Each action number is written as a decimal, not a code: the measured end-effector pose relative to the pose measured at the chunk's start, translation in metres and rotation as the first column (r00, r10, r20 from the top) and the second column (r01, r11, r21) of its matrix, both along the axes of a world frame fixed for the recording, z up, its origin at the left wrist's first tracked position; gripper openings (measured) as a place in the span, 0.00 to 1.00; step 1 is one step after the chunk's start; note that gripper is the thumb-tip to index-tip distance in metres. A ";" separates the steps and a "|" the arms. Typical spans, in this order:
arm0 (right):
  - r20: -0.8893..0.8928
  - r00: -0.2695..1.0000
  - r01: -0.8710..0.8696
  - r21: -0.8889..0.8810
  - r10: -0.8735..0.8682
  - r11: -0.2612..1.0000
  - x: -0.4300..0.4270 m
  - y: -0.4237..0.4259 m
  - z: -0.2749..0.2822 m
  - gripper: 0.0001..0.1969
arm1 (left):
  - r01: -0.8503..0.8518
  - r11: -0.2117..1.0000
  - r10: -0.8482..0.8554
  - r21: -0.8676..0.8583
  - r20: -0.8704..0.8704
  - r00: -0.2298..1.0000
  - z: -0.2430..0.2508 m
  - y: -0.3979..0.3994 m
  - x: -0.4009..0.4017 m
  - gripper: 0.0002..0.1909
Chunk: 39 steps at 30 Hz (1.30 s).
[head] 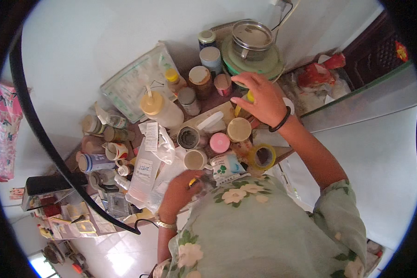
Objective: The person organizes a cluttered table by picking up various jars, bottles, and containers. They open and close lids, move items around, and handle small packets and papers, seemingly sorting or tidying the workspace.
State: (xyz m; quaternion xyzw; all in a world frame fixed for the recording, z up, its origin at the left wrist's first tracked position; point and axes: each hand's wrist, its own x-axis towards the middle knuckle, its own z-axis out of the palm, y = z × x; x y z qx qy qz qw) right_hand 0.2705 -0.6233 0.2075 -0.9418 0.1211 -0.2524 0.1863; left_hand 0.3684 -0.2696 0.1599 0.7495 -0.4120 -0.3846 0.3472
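My right hand [260,100] is raised over the back of the table, thumb and fingers apart, with nothing seen gripped. Just beyond its fingertips is a small pink-red tin [223,85]. A yellow-capped item [251,96] shows partly behind the hand. Near the front edge, my left hand [183,189] is low, its fingers partly hidden; something small and yellow shows at them, and whether they hold it is unclear. Close to that hand are a handled mug [195,159] and a white packet with green print [226,168]. A pink-lidded jar [219,142] stands beyond them.
A glass-lidded pot [253,36] stands on a green round base at the back. Jars, including a tan-lidded plastic one [163,109], crowd the table. A tape roll [262,157] lies near the front edge. A glass panel edge [354,92] runs on the right; a black cable [52,149] crosses the left.
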 end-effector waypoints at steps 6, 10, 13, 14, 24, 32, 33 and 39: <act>-0.107 0.975 -0.158 0.270 0.193 0.950 0.040 0.036 -0.008 0.25 | -0.482 0.813 0.571 -0.327 0.281 0.771 -0.011 -0.025 0.072 0.30; -0.136 0.940 -0.273 0.249 0.312 0.929 0.104 0.061 -0.031 0.32 | -0.513 0.734 0.653 -0.445 0.257 0.712 -0.055 -0.060 0.127 0.45; -0.272 0.915 -0.225 0.271 0.299 0.936 0.149 0.070 -0.052 0.37 | -0.476 0.756 0.595 -0.449 0.170 0.785 -0.074 -0.086 0.157 0.47; -0.315 0.907 -0.198 0.265 0.279 0.944 0.162 0.073 -0.059 0.38 | -0.492 0.758 0.575 -0.428 0.084 0.814 -0.081 -0.089 0.165 0.47; -0.413 0.785 -0.281 0.426 0.461 0.860 0.168 0.084 -0.066 0.43 | -0.451 0.781 0.546 -0.433 0.123 0.828 -0.087 -0.072 0.130 0.41; -0.363 0.809 -0.357 0.323 0.463 0.877 0.146 0.039 -0.041 0.36 | -0.513 0.727 0.624 -0.458 0.127 0.771 -0.091 -0.054 0.090 0.43; -0.323 0.857 -0.354 0.196 0.401 0.915 0.146 0.033 -0.039 0.34 | -0.518 0.723 0.632 -0.458 0.135 0.763 -0.093 -0.055 0.091 0.44; -0.532 0.826 -0.282 -0.105 0.185 0.954 0.153 0.037 -0.054 0.30 | -0.473 0.752 0.617 -0.459 0.238 0.750 -0.100 -0.056 0.096 0.45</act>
